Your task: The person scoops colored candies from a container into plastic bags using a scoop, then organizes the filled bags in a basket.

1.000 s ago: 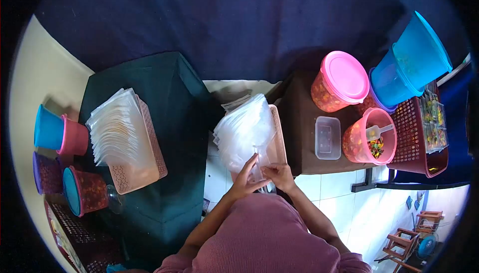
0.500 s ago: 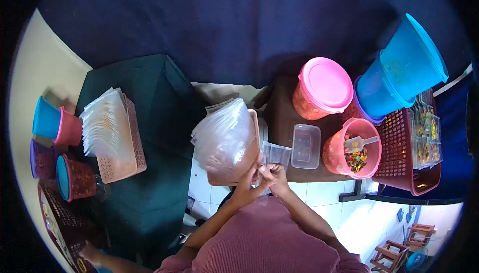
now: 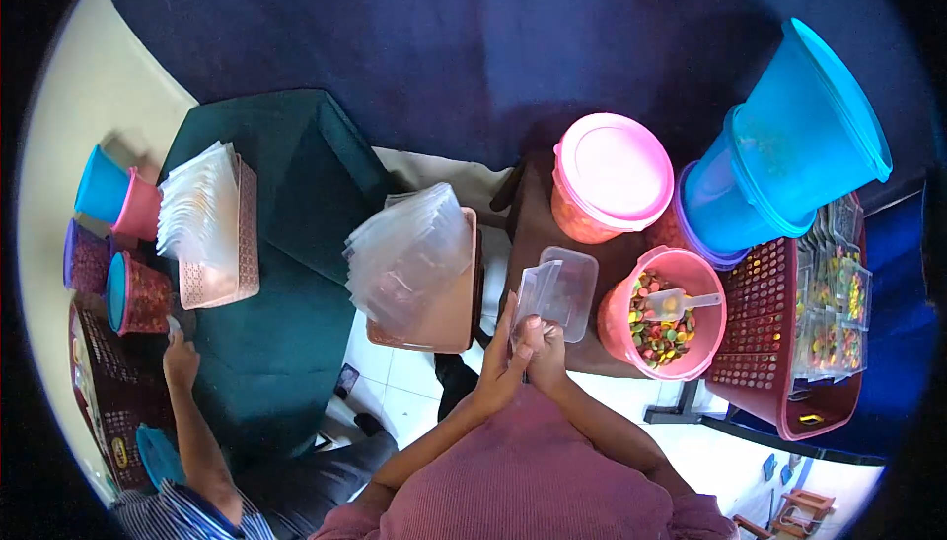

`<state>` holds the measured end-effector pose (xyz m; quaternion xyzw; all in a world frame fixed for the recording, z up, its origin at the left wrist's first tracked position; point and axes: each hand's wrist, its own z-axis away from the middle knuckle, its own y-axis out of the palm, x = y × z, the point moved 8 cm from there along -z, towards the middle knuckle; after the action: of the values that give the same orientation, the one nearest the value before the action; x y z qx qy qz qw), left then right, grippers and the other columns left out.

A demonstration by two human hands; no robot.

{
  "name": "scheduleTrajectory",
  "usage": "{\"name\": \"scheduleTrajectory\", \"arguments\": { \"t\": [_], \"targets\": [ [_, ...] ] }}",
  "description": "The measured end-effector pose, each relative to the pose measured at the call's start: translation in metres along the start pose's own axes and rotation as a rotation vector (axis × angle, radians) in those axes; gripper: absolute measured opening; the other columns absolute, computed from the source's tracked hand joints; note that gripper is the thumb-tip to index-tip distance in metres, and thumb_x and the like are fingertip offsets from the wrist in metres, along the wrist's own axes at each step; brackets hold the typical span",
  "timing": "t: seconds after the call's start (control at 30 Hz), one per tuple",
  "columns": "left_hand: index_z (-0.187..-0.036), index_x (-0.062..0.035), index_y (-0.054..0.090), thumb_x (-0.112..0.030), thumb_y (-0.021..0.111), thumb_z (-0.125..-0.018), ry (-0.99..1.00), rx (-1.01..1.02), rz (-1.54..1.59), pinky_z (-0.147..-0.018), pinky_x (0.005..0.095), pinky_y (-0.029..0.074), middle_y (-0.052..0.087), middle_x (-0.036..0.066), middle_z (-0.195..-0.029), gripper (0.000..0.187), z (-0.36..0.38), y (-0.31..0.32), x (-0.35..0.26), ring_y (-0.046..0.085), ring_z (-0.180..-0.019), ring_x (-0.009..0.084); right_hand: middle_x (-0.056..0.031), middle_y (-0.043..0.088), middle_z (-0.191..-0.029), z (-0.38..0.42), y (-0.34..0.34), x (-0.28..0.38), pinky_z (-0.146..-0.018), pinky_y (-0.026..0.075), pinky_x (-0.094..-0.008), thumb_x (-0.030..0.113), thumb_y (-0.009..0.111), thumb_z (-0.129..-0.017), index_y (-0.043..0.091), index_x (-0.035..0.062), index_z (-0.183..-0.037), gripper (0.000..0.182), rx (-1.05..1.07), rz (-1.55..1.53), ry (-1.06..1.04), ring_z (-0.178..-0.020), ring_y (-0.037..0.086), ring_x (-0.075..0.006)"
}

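Left hand (image 3: 500, 369) and right hand (image 3: 548, 355) pinch a clear bag (image 3: 534, 288), the right nearer the pink bucket (image 3: 614, 321) standing rightward by the table's (image 3: 530, 219) near edge.

Dark blue cloth (image 3: 375, 37), white-tiled floor (image 3: 409, 404)

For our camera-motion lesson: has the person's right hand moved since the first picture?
Yes: the right hand has moved rightward, nearer the clear box on the brown table.
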<state>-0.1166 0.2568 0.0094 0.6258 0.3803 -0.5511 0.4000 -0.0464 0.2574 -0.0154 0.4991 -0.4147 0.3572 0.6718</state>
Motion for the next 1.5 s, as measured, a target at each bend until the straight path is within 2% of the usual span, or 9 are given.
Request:
{"name": "scheduleTrajectory", "arguments": {
  "t": [0.23, 0.3, 0.4, 0.5, 0.77, 0.9, 1.2, 1.3, 1.5],
  "targets": [
    [-0.129, 0.0003, 0.002, -0.029, 0.046, -0.081, -0.02, -0.001, 0.065, -0.099, 0.0324, 0.013, 0.01, 0.016, -0.134, 0.072, 0.001, 0.028, -0.005, 0.015, -0.123, 0.0231, 0.0042, 0.044, -0.052, 0.004, -0.027, -0.008, -0.041, 0.03, -0.021, 0.033, 0.041, -0.085, 0.047, 0.0084, -0.056, 0.039, 0.022, -0.017, 0.079, -0.047, 0.04, -0.0038],
    [-0.129, 0.0002, 0.002, -0.027, 0.049, -0.079, -0.041, 0.003, 0.077, -0.099, 0.0324, 0.014, 0.01, 0.016, -0.134, 0.074, 0.003, 0.03, 0.0, 0.015, -0.123, 0.0232, 0.0001, 0.051, -0.071, 0.006, -0.028, -0.012, -0.051, 0.037, -0.0217, 0.041, 0.039, -0.084, 0.052, 0.0069, -0.081, 0.037, 0.097, -0.021, 0.119, -0.06, 0.047, -0.0073],
    [-0.129, -0.0001, 0.001, -0.023, 0.053, -0.078, -0.04, 0.028, 0.074, -0.098, 0.0322, 0.014, 0.011, 0.015, -0.134, 0.077, 0.002, 0.033, 0.0, 0.016, -0.123, 0.0231, -0.0004, 0.051, -0.074, 0.008, -0.029, -0.015, -0.053, 0.038, -0.022, 0.041, 0.039, -0.084, 0.052, 0.0062, -0.087, 0.037, 0.029, -0.056, 0.134, -0.063, 0.047, -0.0077],
    [-0.129, 0.0016, 0.003, -0.019, 0.054, -0.077, -0.009, 0.029, 0.044, -0.098, 0.032, 0.016, 0.013, 0.017, -0.133, 0.076, 0.003, 0.034, -0.002, 0.018, -0.122, 0.0236, 0.0032, 0.044, -0.052, 0.008, -0.033, -0.019, -0.042, 0.031, -0.0218, 0.04, 0.039, -0.084, 0.043, 0.011, -0.057, 0.04, -0.063, -0.064, 0.134, -0.046, 0.04, -0.0055],
    [-0.128, 0.0031, 0.008, -0.013, 0.044, -0.083, -0.065, -0.032, 0.162, -0.097, 0.0306, 0.018, 0.016, 0.016, -0.133, 0.06, 0.018, 0.012, 0.001, 0.02, -0.122, 0.0217, 0.004, 0.042, -0.051, 0.015, -0.006, 0.005, -0.04, 0.029, -0.0205, 0.035, 0.04, -0.085, 0.041, 0.0115, -0.055, 0.038, -0.001, -0.02, 0.05, -0.044, 0.038, -0.0044],
    [-0.125, 0.003, 0.024, -0.011, 0.04, -0.084, -0.065, -0.092, 0.015, -0.093, 0.0279, 0.026, 0.034, 0.016, -0.125, 0.046, 0.03, -0.013, -0.006, 0.033, -0.114, 0.0195, 0.0052, 0.038, -0.045, 0.018, 0.004, -0.001, -0.038, 0.026, -0.0201, 0.029, 0.04, -0.087, 0.036, 0.0118, -0.047, 0.043, 0.035, 0.074, 0.008, -0.041, 0.035, -0.0031],
    [-0.112, 0.004, 0.043, 0.004, 0.049, -0.075, -0.09, -0.139, -0.131, -0.076, 0.0267, 0.045, 0.057, 0.013, -0.095, 0.038, 0.054, -0.046, -0.002, 0.055, -0.089, 0.017, 0.0022, 0.042, -0.044, 0.038, 0.028, 0.003, -0.04, 0.031, -0.0219, 0.02, 0.055, -0.079, 0.044, 0.0008, -0.047, 0.038, 0.106, 0.233, -0.059, -0.044, 0.038, -0.0032],
    [-0.11, 0.0043, 0.044, 0.004, 0.05, -0.074, -0.075, -0.18, -0.173, -0.073, 0.0265, 0.046, 0.057, 0.013, -0.094, 0.037, 0.065, -0.056, 0.003, 0.056, -0.087, 0.0181, -0.0026, 0.042, -0.045, 0.047, 0.038, 0.007, -0.042, 0.033, -0.023, 0.02, 0.057, -0.077, 0.045, -0.0001, -0.052, 0.035, 0.24, 0.596, -0.241, -0.046, 0.04, -0.0047],
    [-0.111, 0.0034, 0.044, 0.003, 0.051, -0.075, -0.072, -0.243, -0.23, -0.067, 0.0252, 0.048, 0.053, 0.015, -0.103, 0.037, 0.08, -0.063, -0.012, 0.053, -0.094, 0.0183, -0.0061, 0.047, -0.054, 0.072, 0.043, 0.0, -0.044, 0.036, -0.0255, 0.018, 0.06, -0.075, 0.046, 0.0012, -0.069, 0.023, 0.272, 0.58, -0.076, -0.048, 0.044, -0.0087]
  ]
}}
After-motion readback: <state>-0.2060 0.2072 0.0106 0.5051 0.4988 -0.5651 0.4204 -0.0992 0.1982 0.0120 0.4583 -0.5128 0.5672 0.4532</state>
